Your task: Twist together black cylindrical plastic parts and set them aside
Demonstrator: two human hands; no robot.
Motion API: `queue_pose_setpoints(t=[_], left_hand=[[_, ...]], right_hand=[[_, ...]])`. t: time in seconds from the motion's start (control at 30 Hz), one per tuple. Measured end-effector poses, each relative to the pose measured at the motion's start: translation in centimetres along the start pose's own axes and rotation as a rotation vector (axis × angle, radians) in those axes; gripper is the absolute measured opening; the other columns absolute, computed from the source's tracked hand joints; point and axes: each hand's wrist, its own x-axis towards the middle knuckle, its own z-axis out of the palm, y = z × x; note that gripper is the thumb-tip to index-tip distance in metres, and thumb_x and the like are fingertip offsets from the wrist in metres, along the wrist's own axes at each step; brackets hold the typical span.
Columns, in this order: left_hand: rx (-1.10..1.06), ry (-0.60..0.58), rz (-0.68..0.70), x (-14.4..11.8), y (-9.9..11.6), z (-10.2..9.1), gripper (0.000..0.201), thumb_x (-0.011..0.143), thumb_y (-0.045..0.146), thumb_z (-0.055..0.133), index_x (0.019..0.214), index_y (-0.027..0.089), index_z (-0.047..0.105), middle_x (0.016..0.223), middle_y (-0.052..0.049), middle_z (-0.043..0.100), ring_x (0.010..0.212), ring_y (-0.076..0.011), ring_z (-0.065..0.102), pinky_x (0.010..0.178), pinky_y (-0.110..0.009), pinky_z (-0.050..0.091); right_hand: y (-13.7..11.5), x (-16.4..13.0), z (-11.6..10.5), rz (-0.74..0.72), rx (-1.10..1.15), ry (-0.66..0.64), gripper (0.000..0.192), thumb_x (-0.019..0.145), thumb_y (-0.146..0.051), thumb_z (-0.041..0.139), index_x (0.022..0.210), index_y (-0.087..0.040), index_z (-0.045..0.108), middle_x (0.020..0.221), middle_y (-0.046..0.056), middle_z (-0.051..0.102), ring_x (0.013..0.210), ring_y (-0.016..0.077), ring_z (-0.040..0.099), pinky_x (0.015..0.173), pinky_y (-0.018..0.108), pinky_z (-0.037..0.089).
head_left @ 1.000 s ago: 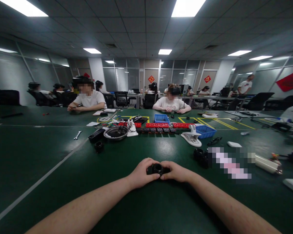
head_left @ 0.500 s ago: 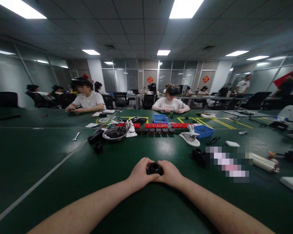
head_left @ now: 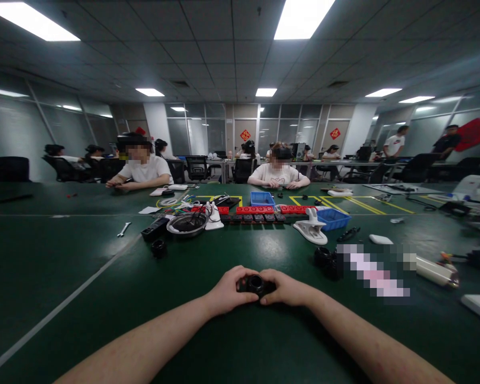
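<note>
Black round part (head_left: 256, 284), dark green table (head_left: 104, 298), blue bins (head_left: 262, 199), red blocks (head_left: 254, 209).

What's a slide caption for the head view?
Both hands, left hand and right hand, grip a small black ring-shaped part above the green table.

On the green counter (head_left: 64, 256) lie a small wrench (head_left: 124, 229), a round metal dish (head_left: 186, 223), a row of red blocks (head_left: 255, 209), two blue bins (head_left: 262, 198), a white clamp (head_left: 312, 226) and a white cylinder (head_left: 436, 271). Seated people (head_left: 144, 168) work behind.
</note>
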Motion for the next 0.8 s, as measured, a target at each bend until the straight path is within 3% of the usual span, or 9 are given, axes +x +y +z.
queue_pose_setpoints(t=[0.4,0.6,0.8], left_hand=[[-0.019,-0.007,0.008,-0.1,0.1,0.0,0.039,0.063,0.030,0.065,0.099,0.021,0.053,0.086,-0.001,0.048,0.071,-0.0125,0.046,0.060,-0.022,0.038],[0.074,0.116,-0.076,-0.3,0.7,0.9,0.037,0.057,0.030,0.068,0.090,0.019,0.054,0.080,0.000,0.048,0.071,-0.0144,0.045,0.062,-0.025,0.038],[0.109,0.254,-0.150,-0.4,0.9,1.7,0.035,0.057,0.028,0.068,0.086,0.018,0.052,0.084,-0.001,0.049,0.075,-0.0162,0.046,0.064,-0.026,0.038]], right_hand=[[0.4,0.2,0.7,0.097,0.004,0.082,0.033,0.055,-0.029,0.070,0.082,-0.016,0.055,0.075,-0.003,0.052,0.071,0.0139,0.047,0.060,0.022,0.036],[0.0,0.5,1.9,0.204,-0.247,0.210,0.042,0.048,-0.042,0.070,0.073,-0.017,0.049,0.073,-0.001,0.052,0.067,0.0146,0.047,0.053,0.021,0.032],[-1.7,0.8,3.6,0.331,-0.556,0.356,0.037,0.059,-0.047,0.060,0.075,-0.016,0.049,0.073,0.004,0.055,0.067,0.0184,0.050,0.057,0.027,0.031]])
